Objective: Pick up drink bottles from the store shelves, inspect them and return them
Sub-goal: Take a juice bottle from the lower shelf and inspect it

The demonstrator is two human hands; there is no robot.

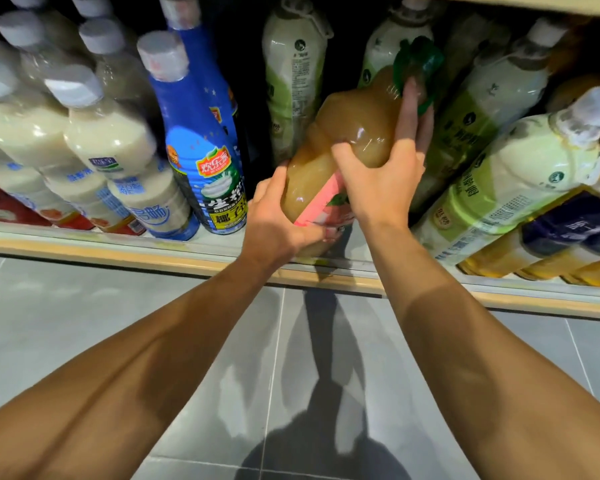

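Observation:
A large bottle of cloudy amber juice with a green cap and a pink label leans to the right in the gap at the shelf's middle. My left hand grips its lower end by the label, fingers curled round the base. My right hand wraps the bottle's upper body, thumb across the front and fingers reaching up to the neck under the green cap. The bottle's base is at the shelf's front lip.
Milky white bottles with grey caps crowd the left, a tall blue coconut-drink bottle stands beside the gap. Pale green bottles and orange-juice bottles fill the right. An upper shelf edge runs overhead; grey floor tiles lie below.

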